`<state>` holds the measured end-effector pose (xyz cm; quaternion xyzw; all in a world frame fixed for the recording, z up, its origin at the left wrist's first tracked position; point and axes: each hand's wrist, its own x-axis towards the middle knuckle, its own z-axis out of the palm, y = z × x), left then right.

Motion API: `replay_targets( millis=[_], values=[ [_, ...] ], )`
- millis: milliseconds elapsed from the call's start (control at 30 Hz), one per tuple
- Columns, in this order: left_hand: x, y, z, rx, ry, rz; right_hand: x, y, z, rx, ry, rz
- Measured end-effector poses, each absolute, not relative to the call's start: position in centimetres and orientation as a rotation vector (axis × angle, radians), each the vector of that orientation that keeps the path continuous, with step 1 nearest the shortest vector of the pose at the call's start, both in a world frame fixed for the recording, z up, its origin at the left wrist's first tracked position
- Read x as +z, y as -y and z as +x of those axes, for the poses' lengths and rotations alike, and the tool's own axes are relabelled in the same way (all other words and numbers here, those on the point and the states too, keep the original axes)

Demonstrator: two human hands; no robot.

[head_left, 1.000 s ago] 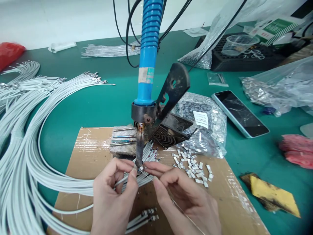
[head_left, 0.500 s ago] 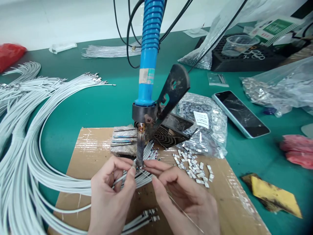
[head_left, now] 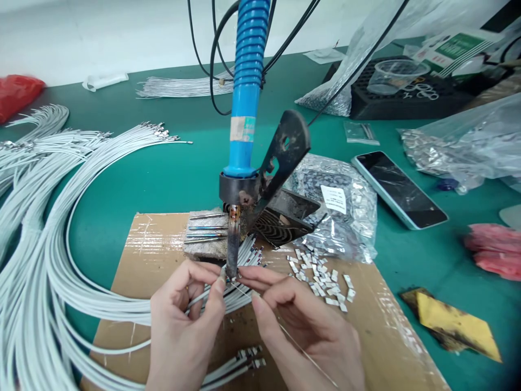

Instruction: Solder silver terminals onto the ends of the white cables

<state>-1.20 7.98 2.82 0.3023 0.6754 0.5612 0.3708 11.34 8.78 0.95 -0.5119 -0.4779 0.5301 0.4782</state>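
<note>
Left hand [head_left: 185,320]: wrist at the near edge, back of the hand to the left, index finger bent, thumb reaching up from the near side. Tips together, clamped on a single white cable [head_left: 196,300]; its end, beside the hot tip, is too small and covered to make out.

Right hand [head_left: 307,326]: wrist at the near right, fingers directed left, index finger curled, thumb on the near side. Thumb and index finger pinch a thin wire [head_left: 307,355], which runs from the iron's tip through the pinch and on toward the near right. Foremost fingertips just right of the tip.

Soldering iron [head_left: 243,92]: blue handle, nearly upright, slightly tilted, tip down between the two hands, held in a black bracket [head_left: 285,146].

Cable bundle [head_left: 109,288]: white, sweeping in from the left and passing under the hands; tipped ends fanned out on the far side.

Small white pieces [head_left: 321,279]: loose scatter, right of the iron.

Block [head_left: 205,250]: grey, rough, bearing metal rods; far side of the left hand.

Cardboard sheet [head_left: 150,244]: under hands, block and scatter.

Phone [head_left: 401,190]: far right, on the green table [head_left: 183,179].
</note>
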Motion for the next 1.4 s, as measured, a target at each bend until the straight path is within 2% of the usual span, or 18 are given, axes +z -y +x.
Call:
replay_targets(
  millis=[367,1400],
  values=[
    [2.8,-7.9,-1.3,1.431,-1.766,0.786,0.4,-9.1,11.9,1.283,1.316,-1.202],
    [2.6,-7.9,-1.3,1.441,-1.739,0.819,1.3,-9.3,11.6,1.234,1.303,-1.221]
  ],
)
